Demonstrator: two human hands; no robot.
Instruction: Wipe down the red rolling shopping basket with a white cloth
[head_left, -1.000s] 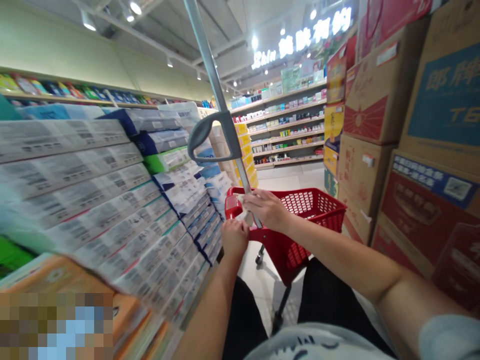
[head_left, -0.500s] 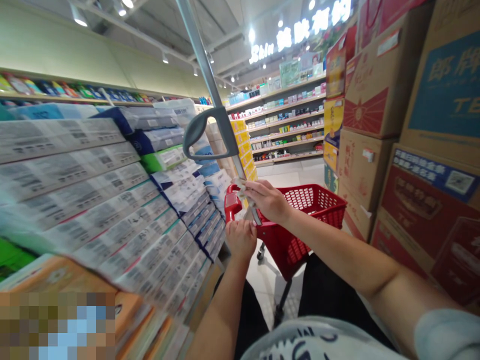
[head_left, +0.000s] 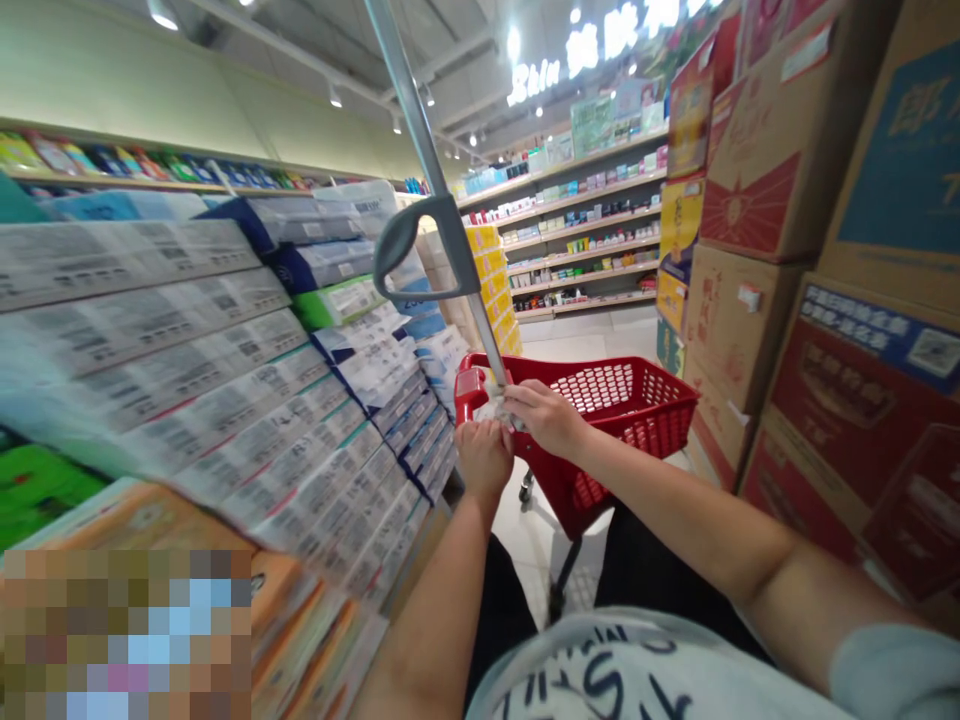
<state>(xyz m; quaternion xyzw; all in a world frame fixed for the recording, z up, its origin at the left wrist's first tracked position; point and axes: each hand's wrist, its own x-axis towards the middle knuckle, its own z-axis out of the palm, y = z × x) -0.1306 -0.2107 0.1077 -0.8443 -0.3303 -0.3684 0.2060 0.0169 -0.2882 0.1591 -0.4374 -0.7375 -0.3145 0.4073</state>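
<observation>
A red wheeled shopping basket [head_left: 637, 440] with slotted sides stands in front of me, holding nothing I can see. From its near end a silvery metal pole [head_left: 420, 125] with a grey loop grip [head_left: 390, 255] rises, tilted to the left. My left hand [head_left: 484, 460] is closed around the basket's red handle [head_left: 470, 388], below the pole. My right hand [head_left: 551, 420] pinches a pale crumpled wipe [head_left: 495, 405] against the lower part of the pole, just above the left hand. The wipe is partly hidden by my fingers.
Stacked packs of tissue paper [head_left: 225, 370] line my left side. Tall cardboard cartons [head_left: 750, 320] rise on my right. Ahead, across a pale floor [head_left: 592, 335], stand shelves of small goods [head_left: 585, 225]. Orange packs [head_left: 187, 520] lie low at the left.
My right hand has slid down the pole with the wipe, closer to my left hand. The left hand keeps its grip. The view has shifted slightly.
</observation>
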